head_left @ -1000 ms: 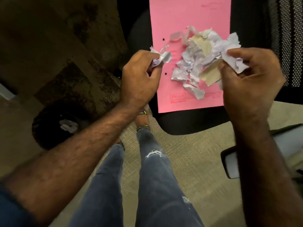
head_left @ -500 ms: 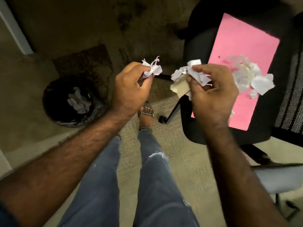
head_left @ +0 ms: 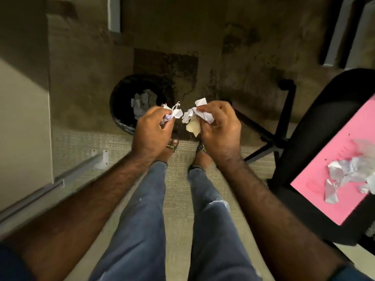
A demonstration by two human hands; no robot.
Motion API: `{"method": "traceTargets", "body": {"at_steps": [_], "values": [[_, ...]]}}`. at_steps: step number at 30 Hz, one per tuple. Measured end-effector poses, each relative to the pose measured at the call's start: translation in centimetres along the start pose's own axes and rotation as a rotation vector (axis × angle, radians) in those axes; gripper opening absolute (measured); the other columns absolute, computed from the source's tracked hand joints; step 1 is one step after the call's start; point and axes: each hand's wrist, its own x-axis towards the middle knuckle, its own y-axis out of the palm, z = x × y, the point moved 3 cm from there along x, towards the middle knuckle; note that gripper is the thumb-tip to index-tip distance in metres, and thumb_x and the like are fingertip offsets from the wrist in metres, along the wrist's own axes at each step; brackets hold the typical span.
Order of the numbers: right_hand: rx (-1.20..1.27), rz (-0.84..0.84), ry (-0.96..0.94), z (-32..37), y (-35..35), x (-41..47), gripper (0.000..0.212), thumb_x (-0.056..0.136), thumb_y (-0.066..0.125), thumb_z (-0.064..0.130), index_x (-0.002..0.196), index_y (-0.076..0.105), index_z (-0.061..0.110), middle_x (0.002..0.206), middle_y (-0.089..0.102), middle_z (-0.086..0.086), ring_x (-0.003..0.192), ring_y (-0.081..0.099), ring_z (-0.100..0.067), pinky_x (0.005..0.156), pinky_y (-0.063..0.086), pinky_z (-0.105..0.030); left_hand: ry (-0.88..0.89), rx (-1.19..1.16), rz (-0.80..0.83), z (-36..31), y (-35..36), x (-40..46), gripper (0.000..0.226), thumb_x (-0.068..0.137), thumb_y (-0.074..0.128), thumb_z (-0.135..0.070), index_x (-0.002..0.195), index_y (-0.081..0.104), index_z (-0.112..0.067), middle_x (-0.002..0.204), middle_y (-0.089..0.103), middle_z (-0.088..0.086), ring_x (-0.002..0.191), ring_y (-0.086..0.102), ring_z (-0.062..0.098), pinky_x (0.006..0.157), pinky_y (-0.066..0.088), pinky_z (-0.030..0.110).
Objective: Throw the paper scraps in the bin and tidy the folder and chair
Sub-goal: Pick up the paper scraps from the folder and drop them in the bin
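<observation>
Both fists are loaded and the bin (head_left: 123, 102) is right there on the floor, round and dark, with a heap of white scraps (head_left: 143, 103) already lying inside it. The left hand (head_left: 153, 131) is clenched tight on a small white wad (head_left: 174, 114), held above the bin's near rim, toward the person's side. The right hand (head_left: 220, 126) is pinched around a bigger, looser bunch (head_left: 199, 116), white pieces with one tan piece (head_left: 193, 127) dangling below the fingers, and that hand sits off to the chair side of the bin, not over its mouth at all.

Here is the danger: let go now and the right-hand bunch, I reckon, lands on the carpet beside the bin, near the sandalled feet. Torn paper is light and flutters, so even the left wad could drift past that near rim. The hanging tan piece looks the likeliest to slip free early.

Both hands want to travel further over the bin's opening, and lower, before the fingers part.

Plenty is left, too. Away from the bin on the right, the black chair (head_left: 316, 126) carries the pink folder (head_left: 332, 163) on its seat, with a pile of crumpled scraps (head_left: 349, 175) on the folder. Another trip looks certain, and a careless grab there could scatter bits off the folder's edge onto the floor.
</observation>
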Motion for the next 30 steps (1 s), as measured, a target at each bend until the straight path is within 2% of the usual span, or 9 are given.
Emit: {"method": "traceTargets", "body": {"at_steps": [3,6,9,11,15,17,22,27,30], "values": [[0.011,0.082,-0.045,0.9,4.3,0.4,0.015,0.089,0.082,0.010,0.102,0.082,0.016,0.108,0.070,-0.002,0.097,0.069,-0.011,0.076,0.060,-0.026,-0.088,0.021,-0.020,3.8,-1.6,-0.4,0.009,0.090,0.075,-0.011,0.098,0.075,-0.007,0.094,0.072,0.010,0.080,0.067,0.022,0.070,0.058,0.036],[0.001,0.166,-0.044,1.7,8.4,0.8,0.016,0.089,0.080,0.008,0.102,0.082,0.015,0.107,0.070,-0.004,0.094,0.071,-0.015,0.075,0.063,-0.036,-0.164,0.040,-0.058,6.7,-3.0,-0.7,0.007,0.089,0.074,-0.009,0.094,0.074,-0.005,0.091,0.073,0.013,0.081,0.068,0.028,0.071,0.058,0.040],[-0.003,0.214,-0.021,2.7,11.7,1.3,0.017,0.089,0.078,0.008,0.104,0.083,0.013,0.109,0.072,-0.007,0.098,0.072,-0.022,0.080,0.062,-0.038,-0.246,0.052,-0.059,9.1,-3.8,-0.7,0.006,0.090,0.073,-0.009,0.092,0.074,-0.003,0.087,0.072,0.014,0.080,0.066,0.030,0.070,0.056,0.043],[0.000,0.249,-0.003,3.4,13.8,1.7,0.017,0.089,0.078,0.009,0.106,0.083,0.012,0.111,0.072,-0.009,0.100,0.073,-0.025,0.084,0.061,-0.039,-0.295,0.046,-0.055,10.3,-4.1,-0.4,0.007,0.091,0.072,-0.010,0.091,0.072,-0.003,0.086,0.071,0.016,0.079,0.065,0.032,0.069,0.053,0.043],[-0.036,0.334,0.050,4.3,17.4,2.6,0.024,0.094,0.076,0.019,0.117,0.080,0.014,0.119,0.070,-0.010,0.106,0.071,-0.029,0.089,0.059,-0.044,-0.400,0.031,-0.087,11.9,-4.6,0.2,0.009,0.091,0.072,-0.010,0.099,0.074,-0.006,0.092,0.075,0.013,0.079,0.063,0.019,0.069,0.044,0.027],[-0.065,0.373,0.072,4.4,18.9,3.1,0.032,0.096,0.072,0.023,0.127,0.076,0.018,0.124,0.069,-0.012,0.111,0.070,-0.031,0.093,0.058,-0.042,-0.431,0.016,-0.090,12.6,-4.7,0.7,0.012,0.090,0.071,-0.007,0.102,0.074,-0.006,0.095,0.076,0.013,0.081,0.065,0.020,0.070,0.043,0.024],[-0.102,0.475,0.145,4.0,21.1,3.7,0.053,0.095,0.073,0.029,0.147,0.063,0.024,0.134,0.072,-0.012,0.124,0.069,-0.030,0.104,0.057,-0.040,-0.487,-0.011,-0.053,14.2,-4.4,1.6,0.029,0.088,0.073,-0.003,0.117,0.071,-0.005,0.114,0.075,0.017,0.102,0.072,0.030,0.083,0.052,0.027],[-0.040,0.424,0.288,2.4,20.2,3.5,0.052,0.091,0.078,0.037,0.141,0.067,0.026,0.123,0.078,-0.007,0.115,0.074,-0.027,0.101,0.060,-0.041,-0.527,-0.069,0.022,14.3,-3.5,1.8,0.049,0.088,0.073,0.001,0.135,0.062,-0.008,0.126,0.068,0.016,0.104,0.073,0.030,0.090,0.063,0.037],[-0.030,0.417,0.328,1.2,18.9,3.3,0.052,0.093,0.077,0.039,0.141,0.066,0.023,0.129,0.076,-0.006,0.117,0.074,-0.023,0.103,0.060,-0.044,-0.516,-0.053,0.037,13.6,-2.9,1.7,0.051,0.089,0.076,-0.004,0.138,0.060,-0.010,0.129,0.066,0.013,0.104,0.073,0.027,0.090,0.063,0.038]]}}
